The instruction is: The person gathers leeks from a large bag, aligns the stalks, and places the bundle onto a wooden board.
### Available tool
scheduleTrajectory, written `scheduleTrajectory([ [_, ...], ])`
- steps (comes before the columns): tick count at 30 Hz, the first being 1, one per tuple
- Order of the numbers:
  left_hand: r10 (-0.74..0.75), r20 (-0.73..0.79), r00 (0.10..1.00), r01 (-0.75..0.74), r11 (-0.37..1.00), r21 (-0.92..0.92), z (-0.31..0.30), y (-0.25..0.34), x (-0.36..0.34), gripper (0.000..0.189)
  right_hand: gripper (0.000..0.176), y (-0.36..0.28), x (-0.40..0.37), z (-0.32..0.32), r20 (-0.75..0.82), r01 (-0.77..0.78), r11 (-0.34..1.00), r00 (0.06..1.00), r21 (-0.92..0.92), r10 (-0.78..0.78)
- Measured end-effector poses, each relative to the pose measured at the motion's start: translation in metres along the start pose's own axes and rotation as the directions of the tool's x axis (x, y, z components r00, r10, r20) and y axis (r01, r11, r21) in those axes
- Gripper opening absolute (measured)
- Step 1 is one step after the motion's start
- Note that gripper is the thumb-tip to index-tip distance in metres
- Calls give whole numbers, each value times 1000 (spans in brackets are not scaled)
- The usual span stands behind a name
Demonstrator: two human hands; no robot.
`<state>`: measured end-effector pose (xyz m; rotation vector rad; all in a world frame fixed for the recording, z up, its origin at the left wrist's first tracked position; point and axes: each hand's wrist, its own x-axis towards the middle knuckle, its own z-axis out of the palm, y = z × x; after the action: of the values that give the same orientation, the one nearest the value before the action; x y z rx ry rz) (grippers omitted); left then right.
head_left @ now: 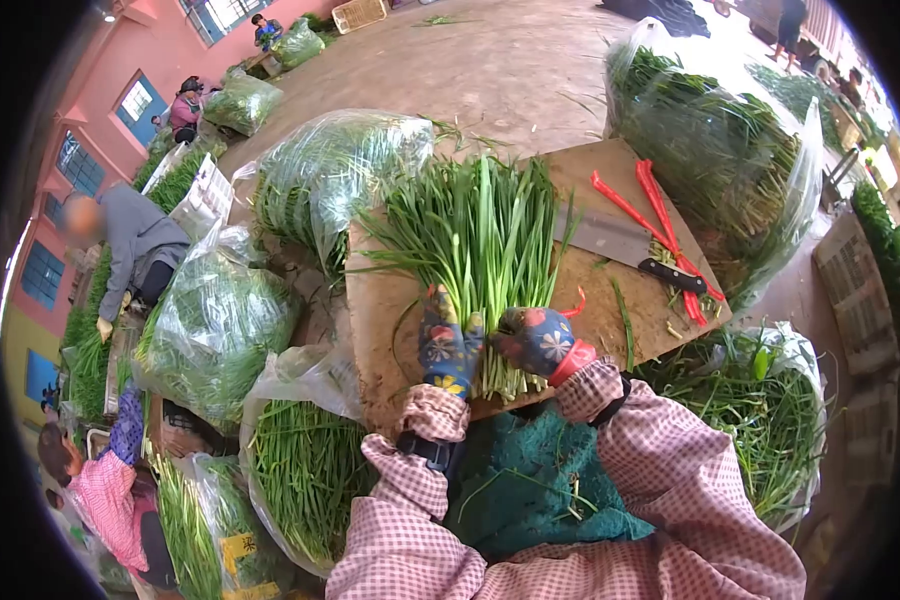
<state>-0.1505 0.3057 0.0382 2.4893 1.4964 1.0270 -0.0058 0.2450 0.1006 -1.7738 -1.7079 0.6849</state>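
Observation:
A thick bunch of garlic chives [485, 240] lies on a worn wooden board [580, 345], leaves pointing away and pale stem ends toward me. My left hand [448, 345], in a dark flowered glove, rests against the left side of the stems, its fingers straight and the thumb apart. My right hand [535, 343], gloved alike with a red band at the wrist, is curled at the right side of the stems; its fingertips are partly hidden. Right of the bunch lies a cleaver [610, 238] with a black handle. Red ties [660, 205] lie across the board beyond its handle.
Plastic bags of greens stand around the board: a large bag [710, 150] at back right, another bag [345, 165] behind, and a bag [305, 470] at left. A teal cloth [540, 480] covers my lap. A co-worker in grey [140, 240] bends at left.

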Motion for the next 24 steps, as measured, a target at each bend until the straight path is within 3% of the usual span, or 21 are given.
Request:
scheduleTrajectory([
  [2, -49, 72, 996, 45, 997, 68, 3, 3, 3, 64, 30, 7, -3, 4, -4, -18, 1000, 1000, 2, 18],
  [3, -49, 72, 996, 44, 997, 62, 0, 3, 3, 64, 31, 10, -11, 2, -10, -108, 954, 993, 279, 115],
  [4, -64, 110, 992, 63, 998, 10, -6, 3, 5, 64, 33, 10, -18, -4, 12, -181, 826, 978, 533, 207],
  [5, -75, 149, 986, 82, 996, -43, -10, 3, 7, 63, 34, 10, -28, -16, 223, -385, 622, 919, 682, 325],
  [6, -74, 151, 986, 83, 995, -50, -11, 2, 7, 63, 34, 14, -39, -26, 221, -389, 623, 917, 679, 331],
  [8, -126, 203, 971, 162, 972, -173, -11, 3, 9, 61, 28, 25, -70, -43, 203, -159, 464, 978, 871, -47],
  [9, -66, 113, 991, 77, 992, -98, -9, 8, 11, 67, 27, 22, -85, -54, 262, -227, 481, 965, 847, -5],
  [10, -62, 116, 991, 75, 992, -104, -4, 7, 10, 67, 27, 22, -100, -61, 319, -294, 494, 947, 818, 36],
  [12, -29, 342, 939, 18, 999, 34, 8, 3, 10, 75, 24, 83, -146, -61, 234, -115, 436, 944, 893, -231],
  [13, -42, 331, 943, -9, 988, 152, 7, 12, 13, 80, 21, 79, -159, -82, 327, -218, 569, 940, 793, -95],
  [14, 212, 80, 974, -227, 913, 339, 19, -4, 7, 72, 19, 73, -172, -100, 397, -326, 674, 916, 663, 52],
  [15, 41, 196, 980, -34, 999, -39, 13, -13, 16, 65, 16, 87, -184, -89, 236, -247, 935, 954, 253, 188],
  [16, -68, 355, 932, 210, 902, -378, 7, -22, 32, 58, 13, 98, -192, -75, 19, -201, 951, 977, -234, 211],
  [17, -182, 423, 888, 299, 926, -230, -59, 9, 54, 47, 14, 74, -193, -90, 110, -127, 658, 946, -743, 306],
  [18, -311, 409, 858, 426, 875, -230, -53, -16, 54, 39, 14, 73, -192, -91, 109, -117, 661, 951, -741, 289],
  [19, -179, 237, 955, 251, 914, -319, -50, -33, 50, 35, 15, 74, -194, -90, 7, -220, 894, 970, -390, 241],
  [20, -41, 56, 998, 59, 927, -371, -49, -50, 45, 33, 17, 73, -197, -87, -97, -241, 970, 965, 41, 244],
  [21, 470, -52, 881, -426, 836, 346, -50, -72, 43, 33, 18, 62, -187, -84, -235, -68, 979, 972, -193, 21],
  [22, 70, 214, 974, -41, 990, -137, -58, -65, 34, 30, 18, 50, -176, -76, -235, -58, 980, 972, -189, 12],
  [24, -219, 389, 895, 366, 860, -356, -73, -45, 14, 30, 15, 28, -150, -60, 4, 205, 888, 975, -413, -223],
])
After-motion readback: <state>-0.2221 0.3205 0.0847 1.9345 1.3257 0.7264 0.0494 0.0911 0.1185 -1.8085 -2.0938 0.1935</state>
